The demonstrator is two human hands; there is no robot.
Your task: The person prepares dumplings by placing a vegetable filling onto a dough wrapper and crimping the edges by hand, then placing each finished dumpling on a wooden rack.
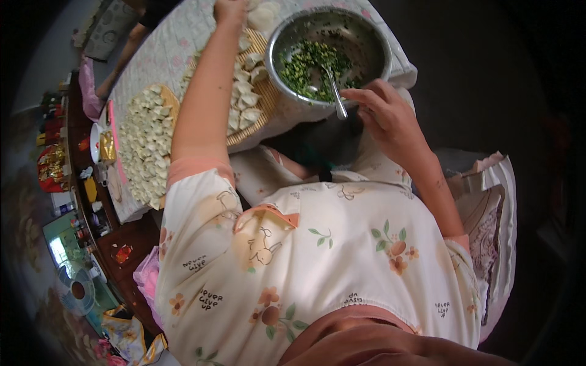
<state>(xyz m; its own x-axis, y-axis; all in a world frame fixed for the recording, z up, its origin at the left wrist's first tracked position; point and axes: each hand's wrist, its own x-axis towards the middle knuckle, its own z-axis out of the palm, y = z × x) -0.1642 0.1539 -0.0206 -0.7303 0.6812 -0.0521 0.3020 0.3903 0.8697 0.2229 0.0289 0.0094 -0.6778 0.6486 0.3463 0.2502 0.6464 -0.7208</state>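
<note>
My left hand (230,13) reaches to the far side of the table, beside a pile of pale round dough wrappers (263,17). Its fingers are partly cut off by the frame's top edge, so any grip is hidden. My right hand (389,114) is at the near rim of a steel bowl (373,68), fingers apart, the index fingertip close to a metal spoon (336,94). The spoon leans on the rim, its head in chopped green filling (304,64). Folded dumplings (247,98) lie in rows on a woven reed tray (270,98), partly behind my left forearm.
A second tray (171,103) full of smaller dumplings (144,146) stands at the table's left. Beyond it are a white bowl (94,142) and a dark wooden cabinet (119,242) with a fan (77,290). Another person's arm (121,64) shows at upper left. A cushioned seat (485,219) is at right.
</note>
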